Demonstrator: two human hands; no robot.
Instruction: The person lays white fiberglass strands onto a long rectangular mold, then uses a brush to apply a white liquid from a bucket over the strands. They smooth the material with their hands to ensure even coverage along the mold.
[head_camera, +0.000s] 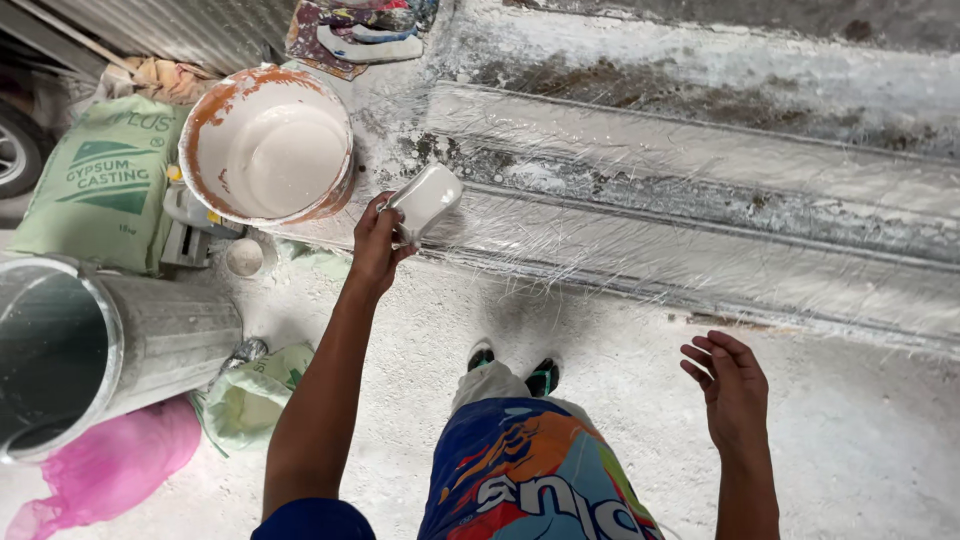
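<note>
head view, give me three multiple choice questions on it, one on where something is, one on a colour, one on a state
1. Where is the big bucket?
A. left of the left hand
B. beside the right hand
C. between the feet

2. What colour is the plastic bag under the metal drum?
A. blue
B. pink
C. black

3. What is the left hand doing?
A. resting open on the floor
B. gripping the small white cup
C. holding the sack

Answers:
1 A, the bucket sits just left of the raised left hand.
2 B, bright pink shows beneath the drum lying on its side.
3 B, its fingers close round the tilted cup, while the right hand hangs open and empty.
</note>
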